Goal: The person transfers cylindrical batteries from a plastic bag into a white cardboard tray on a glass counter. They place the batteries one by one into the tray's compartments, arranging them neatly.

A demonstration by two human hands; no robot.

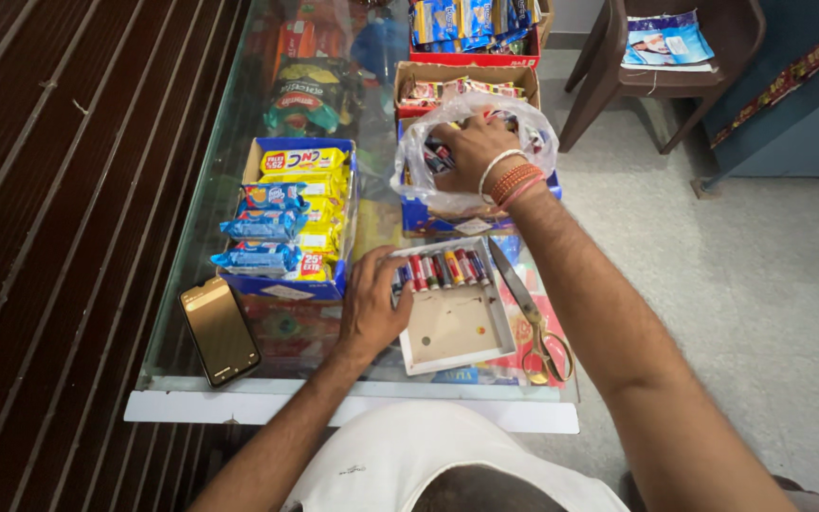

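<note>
1. The shallow white cardboard tray [455, 327] lies on the glass counter top [191, 284] at lower centre of the frame, with a row of small red, green and yellow tubes [440, 268] lined along its upper edge and the rest of its floor bare.
2. The left hand [372, 308] rests at the tray's left rim, fingers curled loosely toward the first tubes in the row; whether it pinches one cannot be told.
3. The right hand [471, 152], with red and white bangles at the wrist, is pushed into a thin clear plastic bag [419, 156] at upper centre; its fingers are bent down among small items inside, and what they grip cannot be told.
4. That bag sits on a blue cardboard box [428, 220] just above the tray.
5. A pair of steel scissors with yellow-orange handles [533, 318] lies closed just right of the tray, blades pointing up the frame.
6. Left of the tray stands an open blue carton of yellow and blue biscuit packets [286, 213].
7. A dark smartphone [219, 331] lies flat at the counter's lower left corner.
8. A brown plastic chair [675, 57] holding a printed packet stands at upper right on the grey floor.
</note>
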